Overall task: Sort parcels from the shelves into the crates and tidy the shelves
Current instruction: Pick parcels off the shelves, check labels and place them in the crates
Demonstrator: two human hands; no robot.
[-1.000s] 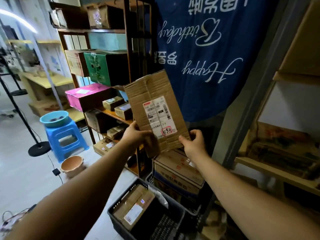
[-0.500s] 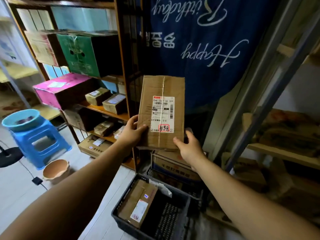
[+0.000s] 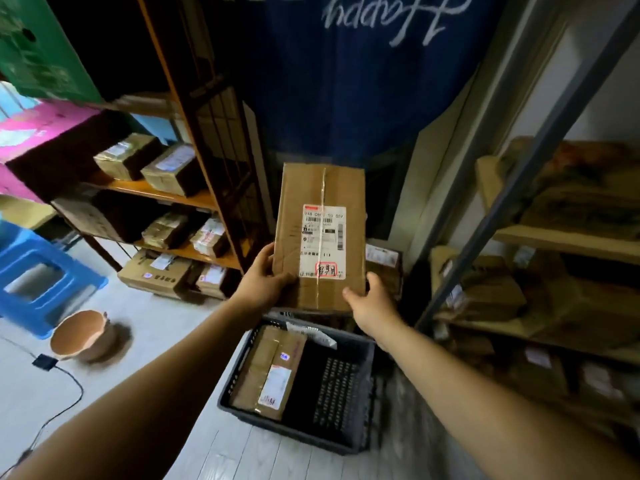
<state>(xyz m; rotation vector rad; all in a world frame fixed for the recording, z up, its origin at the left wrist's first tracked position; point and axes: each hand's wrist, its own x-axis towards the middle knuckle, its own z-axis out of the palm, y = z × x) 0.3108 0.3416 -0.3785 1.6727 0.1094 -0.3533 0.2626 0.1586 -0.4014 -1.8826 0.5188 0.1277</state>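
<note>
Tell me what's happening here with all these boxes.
A person is sorting parcels. The left hand and right hand grip the lower end of a flat cardboard parcel, held upright with its shipping label facing the camera. Below it on the floor stands a dark plastic crate, which already holds one taped parcel. More parcels sit on the wooden shelves to the left and the metal-framed shelves to the right.

A small parcel storeroom: wooden shelves (image 3: 162,194) packed with labelled cardboard parcels (image 3: 173,169), more on a metal rack (image 3: 568,244), a crate (image 3: 294,433) on the floor (image 3: 104,427).
</note>
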